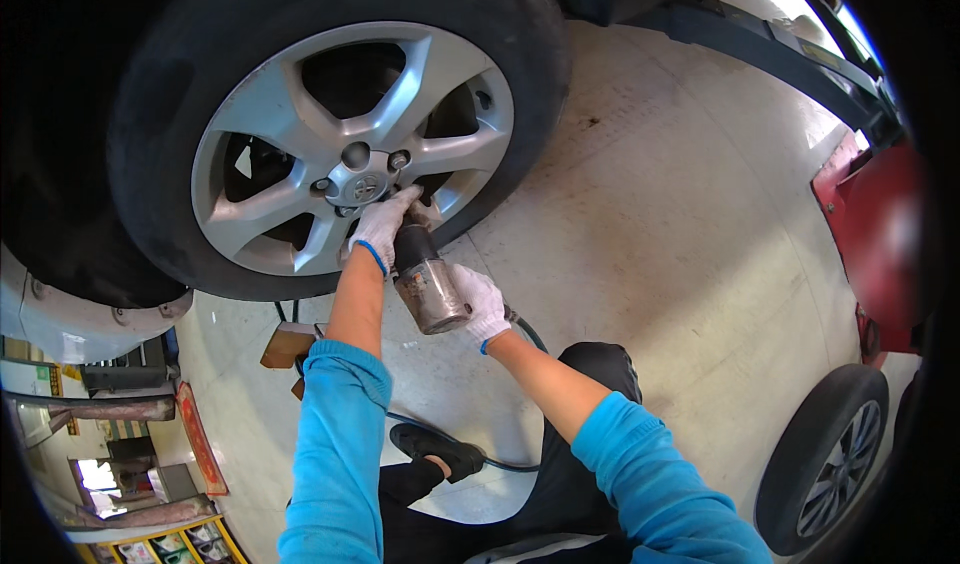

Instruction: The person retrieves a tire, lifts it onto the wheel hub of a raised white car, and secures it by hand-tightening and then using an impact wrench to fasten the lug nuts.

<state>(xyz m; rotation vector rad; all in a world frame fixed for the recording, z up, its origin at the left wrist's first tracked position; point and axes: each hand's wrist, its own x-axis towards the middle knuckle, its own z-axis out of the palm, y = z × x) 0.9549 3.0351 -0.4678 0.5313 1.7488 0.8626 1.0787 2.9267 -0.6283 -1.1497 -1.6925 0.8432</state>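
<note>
A silver alloy wheel (265,114) with a black tyre (150,169) hangs in front of me, mounted on a raised car. Lug nuts (400,159) sit around its centre cap. My right hand (478,304), in a white knit glove, grips the handle of a worn metal impact wrench (432,294). The tool's dark nose points up toward the lower right of the hub. Closed around that front end is my left hand (383,227), also gloved, its fingertips close to the wheel's centre. The socket and the nut it meets are mostly hidden behind the left fingers.
A dark air hose (440,428) trails from the wrench past my shoe (437,451). At right lie a loose wheel (830,464), red equipment (880,234) and a dark lift arm (770,54). A brown box (288,345) is below the tyre; bins (170,544) stand lower left.
</note>
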